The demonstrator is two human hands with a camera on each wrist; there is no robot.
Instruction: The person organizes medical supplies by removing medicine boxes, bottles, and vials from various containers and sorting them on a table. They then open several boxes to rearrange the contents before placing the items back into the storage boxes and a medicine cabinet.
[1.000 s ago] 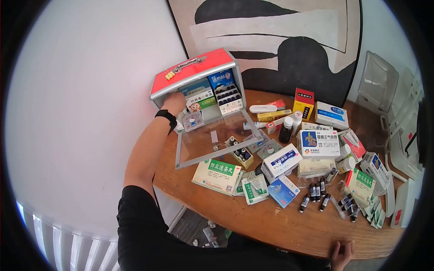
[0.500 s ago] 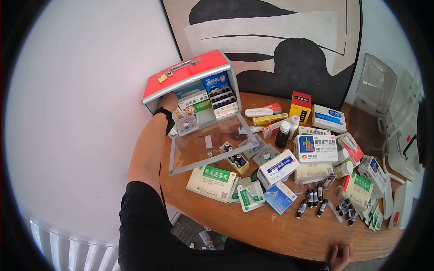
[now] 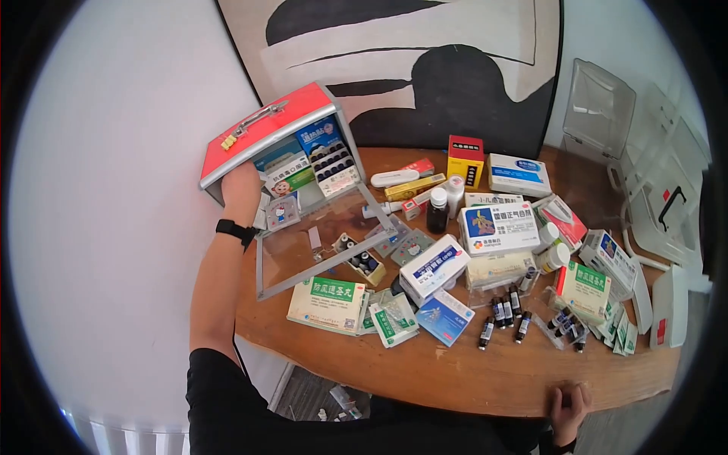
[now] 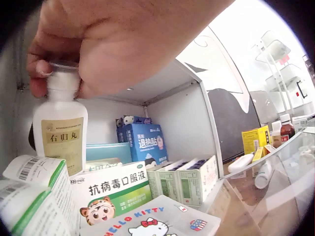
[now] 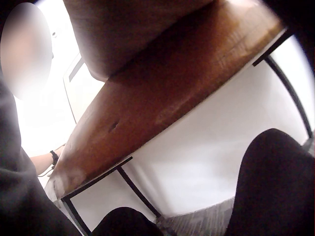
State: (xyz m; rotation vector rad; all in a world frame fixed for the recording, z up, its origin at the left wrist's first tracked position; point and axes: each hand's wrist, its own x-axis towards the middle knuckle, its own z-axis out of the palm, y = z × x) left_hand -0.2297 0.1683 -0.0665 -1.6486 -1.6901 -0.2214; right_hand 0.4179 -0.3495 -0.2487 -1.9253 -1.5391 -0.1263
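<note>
The white bottle [image 4: 61, 135] is upright, tall way up, in the red box [image 3: 302, 110]. It is right under the left hand [image 4: 110, 56], which pinches its top. The right hand [image 3: 570, 409], loosely curled, rests well apart at the tabletop's [image 3: 455, 383] edge.

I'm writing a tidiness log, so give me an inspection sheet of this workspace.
Surface: wooden table, scuffed in places.
Job's things: white bottle, upright inside the open red case.
Clutter: medicine boxes, sachets and loose dark vials on the table.
Grippers: left hand grips the bottle near its top; right hand rests at the table edge.
Cables: thin dark line by the left wristband, perhaps a cord.
Surroundings: picture behind the table, litter on the floor.
</note>
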